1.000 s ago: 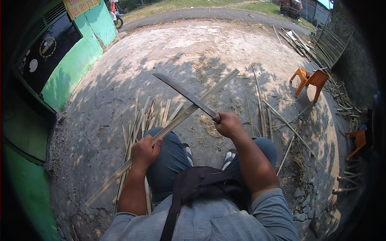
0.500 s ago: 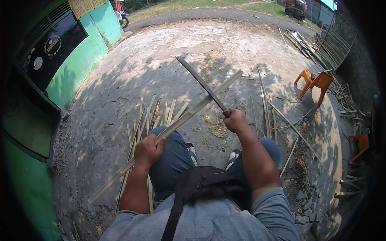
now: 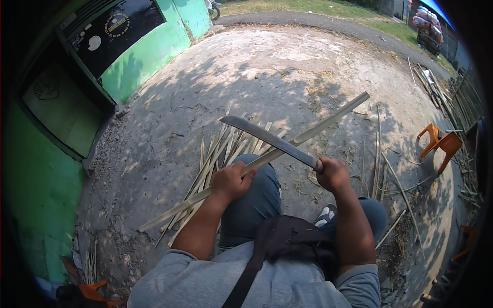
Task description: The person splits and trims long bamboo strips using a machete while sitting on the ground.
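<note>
My left hand grips a long pale bamboo strip that runs from the lower left up to the right across my knees. In my right hand is a long dark machete, held by the handle. Its blade points up to the left and lies across the strip, close to or touching it. Both my knees in blue jeans sit under the strip.
A heap of split bamboo strips lies on the concrete ground in front of my knees. More strips lie at the right. An orange plastic chair stands at the right. A green wall runs along the left.
The machete blade, raised up and away half a second ago, has swung down to the left onto the bamboo strip. My left hand kept hold of the strip.
</note>
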`<state>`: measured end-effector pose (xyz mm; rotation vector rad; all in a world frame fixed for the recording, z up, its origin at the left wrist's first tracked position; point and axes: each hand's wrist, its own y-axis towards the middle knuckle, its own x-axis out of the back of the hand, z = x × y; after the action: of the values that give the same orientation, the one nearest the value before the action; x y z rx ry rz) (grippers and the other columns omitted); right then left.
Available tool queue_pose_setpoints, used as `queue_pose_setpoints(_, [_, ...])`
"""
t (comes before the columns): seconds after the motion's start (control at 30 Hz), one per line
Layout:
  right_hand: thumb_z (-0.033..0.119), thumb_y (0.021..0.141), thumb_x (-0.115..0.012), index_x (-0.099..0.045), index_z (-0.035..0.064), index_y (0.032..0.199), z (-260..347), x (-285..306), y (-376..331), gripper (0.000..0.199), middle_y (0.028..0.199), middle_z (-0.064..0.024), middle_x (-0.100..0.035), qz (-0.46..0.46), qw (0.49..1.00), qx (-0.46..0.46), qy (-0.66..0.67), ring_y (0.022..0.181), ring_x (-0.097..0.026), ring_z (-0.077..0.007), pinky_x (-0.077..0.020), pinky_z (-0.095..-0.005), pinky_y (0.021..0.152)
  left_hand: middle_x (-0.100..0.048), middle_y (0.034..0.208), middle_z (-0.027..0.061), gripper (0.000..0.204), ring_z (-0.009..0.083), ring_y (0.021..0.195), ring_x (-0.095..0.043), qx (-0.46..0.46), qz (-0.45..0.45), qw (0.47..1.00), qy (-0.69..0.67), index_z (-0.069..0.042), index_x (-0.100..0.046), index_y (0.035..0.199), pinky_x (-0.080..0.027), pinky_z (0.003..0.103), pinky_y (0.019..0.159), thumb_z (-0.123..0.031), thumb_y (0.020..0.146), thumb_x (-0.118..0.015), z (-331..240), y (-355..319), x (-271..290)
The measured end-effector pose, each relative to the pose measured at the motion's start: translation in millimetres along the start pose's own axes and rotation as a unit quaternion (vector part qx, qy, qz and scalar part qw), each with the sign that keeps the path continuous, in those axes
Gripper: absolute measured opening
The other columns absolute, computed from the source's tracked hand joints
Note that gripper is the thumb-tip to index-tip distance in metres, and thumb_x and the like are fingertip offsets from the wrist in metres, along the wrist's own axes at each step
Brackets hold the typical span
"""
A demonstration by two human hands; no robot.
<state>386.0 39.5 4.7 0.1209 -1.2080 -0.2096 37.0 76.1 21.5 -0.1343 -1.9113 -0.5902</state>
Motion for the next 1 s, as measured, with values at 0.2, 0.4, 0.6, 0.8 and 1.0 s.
queue_pose_setpoints(0.2, [0.031, 0.095, -0.07, -0.076, 0.008, 0.099, -27.2, 7.0, 2.3, 0.024, 0.093, -0.0255, -0.074, -0.027, 0.982, -0.144, 0.123, 0.093, -0.073, -0.0461, -0.0568, -0.0546, 0.081, -0.072, 0.078, 0.0196, 0.051, 0.0445, 0.075, -0.073, 0.009, 0.013, 1.0, 0.016, -0.009, -0.061, 0.088, -0.056, 0.058, 0.066, -0.057, 0.105, -0.057, -1.0, -2.9, 3.2])
queue_pose_setpoints(0.4, [0.029, 0.096, -0.069, -0.076, 0.0099, 0.096, -12.3, -11.0, -8.1, 0.021, 0.088, -0.0227, -0.074, 0.009, 0.993, -0.057, 0.106, 0.09, -0.073, -0.0454, -0.0576, -0.0541, 0.08, -0.07, 0.078, 0.0198, 0.051, 0.0456, 0.074, -0.072, 0.001, 0.02, 1.0, 0.022, -0.008, -0.06, 0.086, -0.055, 0.058, 0.064, -0.056, 0.104, -0.058, -5.1, 5.3, 4.2])
queue_pose_setpoints(0.6, [0.025, 0.094, -0.067, -0.074, 0.0137, 0.099, 19.2, -2.0, -4.1, 0.015, 0.089, -0.0176, -0.075, 0.06, 0.997, 0.051, 0.01, 0.09, -0.074, -0.0405, -0.0586, -0.0528, 0.078, -0.069, 0.073, 0.0207, 0.049, 0.0475, 0.072, -0.071, 0.002, -0.001, 1.0, 0.012, -0.007, -0.062, 0.086, -0.055, 0.058, 0.064, -0.053, 0.103, -0.063, 4.6, 2.3, -0.1])
queue_pose_setpoints(0.8, [0.026, 0.095, -0.067, -0.076, 0.0108, 0.096, -18.8, 0.3, 10.2, 0.018, 0.095, -0.0216, -0.075, 0.033, 0.992, -0.087, 0.08, 0.094, -0.072, -0.0442, -0.0569, -0.0548, 0.084, -0.069, 0.074, 0.0205, 0.048, 0.0474, 0.071, -0.07, 0.015, -0.002, 1.0, -0.002, -0.008, -0.062, 0.085, -0.055, 0.057, 0.064, -0.052, 0.102, -0.065, -1.9, 2.5, -2.6])
queue_pose_setpoints(1.0, [0.024, 0.094, -0.068, -0.078, 0.0106, 0.103, -10.9, 1.1, -4.3, 0.019, 0.098, -0.022, -0.075, 0.043, 0.981, -0.125, 0.143, 0.097, -0.072, -0.0448, -0.0567, -0.0546, 0.085, -0.07, 0.075, 0.021, 0.048, 0.0472, 0.072, -0.071, 0.022, 0.014, 0.999, 0.029, -0.007, -0.062, 0.086, -0.055, 0.058, 0.064, -0.052, 0.102, -0.065, -9.1, 3.5, 3.6])
